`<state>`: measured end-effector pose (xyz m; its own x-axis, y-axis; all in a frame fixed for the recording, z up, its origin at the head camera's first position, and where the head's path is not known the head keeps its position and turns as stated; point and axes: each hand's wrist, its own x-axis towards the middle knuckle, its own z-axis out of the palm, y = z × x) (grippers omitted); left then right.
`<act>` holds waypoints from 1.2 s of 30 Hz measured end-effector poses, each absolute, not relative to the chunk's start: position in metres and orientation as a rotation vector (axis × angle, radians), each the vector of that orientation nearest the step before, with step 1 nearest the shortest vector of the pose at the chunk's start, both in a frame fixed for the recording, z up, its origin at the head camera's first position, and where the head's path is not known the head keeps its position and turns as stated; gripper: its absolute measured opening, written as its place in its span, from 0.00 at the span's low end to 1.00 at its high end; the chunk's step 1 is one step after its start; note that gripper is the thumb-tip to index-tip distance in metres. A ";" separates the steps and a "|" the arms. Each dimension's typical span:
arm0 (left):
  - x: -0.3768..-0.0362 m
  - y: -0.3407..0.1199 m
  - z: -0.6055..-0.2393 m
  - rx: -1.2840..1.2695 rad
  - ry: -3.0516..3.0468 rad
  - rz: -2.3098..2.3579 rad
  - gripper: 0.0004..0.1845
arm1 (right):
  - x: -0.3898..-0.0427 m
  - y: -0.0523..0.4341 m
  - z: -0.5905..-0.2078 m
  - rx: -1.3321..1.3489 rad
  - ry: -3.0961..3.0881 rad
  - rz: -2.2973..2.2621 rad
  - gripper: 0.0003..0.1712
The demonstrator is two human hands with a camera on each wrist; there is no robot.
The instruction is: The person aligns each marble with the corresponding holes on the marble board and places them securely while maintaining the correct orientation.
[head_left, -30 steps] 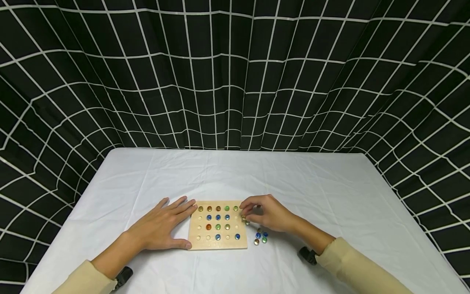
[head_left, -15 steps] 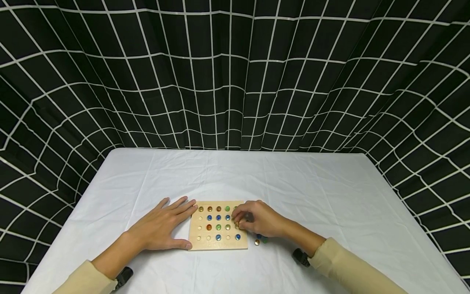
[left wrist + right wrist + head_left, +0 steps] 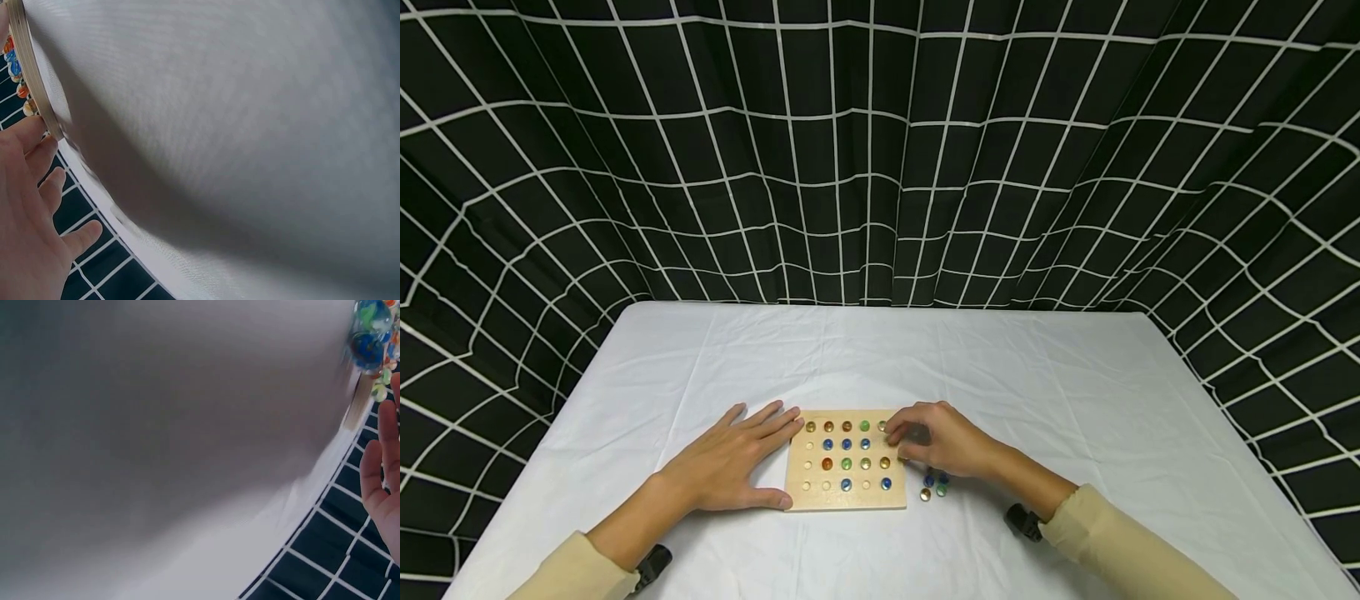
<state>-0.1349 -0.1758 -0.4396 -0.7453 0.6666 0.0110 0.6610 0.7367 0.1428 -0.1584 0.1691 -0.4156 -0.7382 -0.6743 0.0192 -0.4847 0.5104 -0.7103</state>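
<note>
A light wooden board [image 3: 837,497] with rows of round hollows lies on the table, most hollows holding glass marbles. My left hand [image 3: 730,462] rests spread at the board's left side, fingertips and thumb touching its edge. Over the right edge hovers my right hand [image 3: 943,437], fingers bent and thumb apart from the index finger, with no marble visible between them. An amber marble [image 3: 884,463] sits in the third row's rightmost hollow, just left of the right thumb. Bare hollows show at the left and in the front row. The right hand partly covers the second row's right end.
Several loose marbles, among them a green marble [image 3: 942,491] and a brown marble [image 3: 925,495], lie right of the board below the right hand. White cloth [image 3: 737,350] covers the table. A black curtain with white grid lines [image 3: 880,167] surrounds it.
My right hand moved left over the board with an amber marble, let it go in the third row's right hollow, then drew back right. The left hand and board stayed put.
</note>
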 end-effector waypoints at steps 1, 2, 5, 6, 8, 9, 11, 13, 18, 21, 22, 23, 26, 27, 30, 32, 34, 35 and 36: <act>-0.135 -0.176 -0.440 1.105 2.889 0.214 0.55 | -0.159 0.171 -0.416 -0.973 2.499 -1.048 0.15; -0.135 -0.176 -0.440 1.104 2.889 0.214 0.55 | -0.159 0.173 -0.416 -0.969 2.500 -1.047 0.15; -0.135 -0.175 -0.439 1.098 2.886 0.217 0.55 | -0.160 0.178 -0.417 -0.967 2.500 -1.056 0.15; -0.135 -0.175 -0.439 1.096 2.884 0.218 0.55 | -0.160 0.179 -0.418 -0.967 2.501 -1.058 0.15; -0.135 -0.175 -0.439 1.094 2.882 0.221 0.55 | -0.160 0.182 -0.419 -0.964 2.500 -1.065 0.16; -0.135 -0.175 -0.439 1.094 2.882 0.223 0.55 | -0.160 0.183 -0.419 -0.962 2.499 -1.066 0.16; -0.135 -0.176 -0.439 1.094 2.882 0.223 0.55 | -0.161 0.185 -0.420 -0.954 2.498 -1.063 0.16; -0.135 -0.176 -0.439 1.095 2.884 0.223 0.55 | -0.161 0.186 -0.422 -0.945 2.495 -1.058 0.16; -0.135 -0.176 -0.440 1.094 2.885 0.220 0.55 | -0.161 0.186 -0.424 -0.969 2.521 -1.004 0.16; -0.135 -0.176 -0.440 1.092 2.883 0.220 0.55 | -0.161 0.185 -0.425 -0.996 2.555 -0.947 0.16; -0.135 -0.176 -0.440 1.092 2.882 0.219 0.55 | -0.161 0.185 -0.425 -1.004 2.566 -0.929 0.16; -0.135 -0.175 -0.440 1.091 2.882 0.218 0.55 | -0.161 0.185 -0.425 -1.009 2.575 -0.913 0.16; -0.135 -0.175 -0.440 1.089 2.883 0.213 0.55 | -0.161 0.184 -0.426 -1.017 2.588 -0.875 0.16; -0.135 -0.175 -0.440 1.090 2.884 0.213 0.55 | -0.161 0.184 -0.426 -1.019 2.588 -0.868 0.16; -0.135 -0.176 -0.440 1.093 2.887 0.210 0.55 | -0.161 0.184 -0.426 -1.026 2.595 -0.846 0.16; -0.135 -0.176 -0.440 1.098 2.889 0.207 0.55 | -0.160 0.183 -0.426 -1.029 2.602 -0.834 0.16; -0.135 -0.176 -0.440 1.105 2.893 0.203 0.55 | -0.160 0.183 -0.426 -1.027 2.608 -0.821 0.16; -0.135 -0.176 -0.440 1.110 2.895 0.201 0.55 | -0.160 0.182 -0.425 -1.028 2.611 -0.815 0.16; -0.134 -0.176 -0.440 1.114 2.897 0.198 0.55 | -0.160 0.182 -0.425 -1.029 2.613 -0.810 0.17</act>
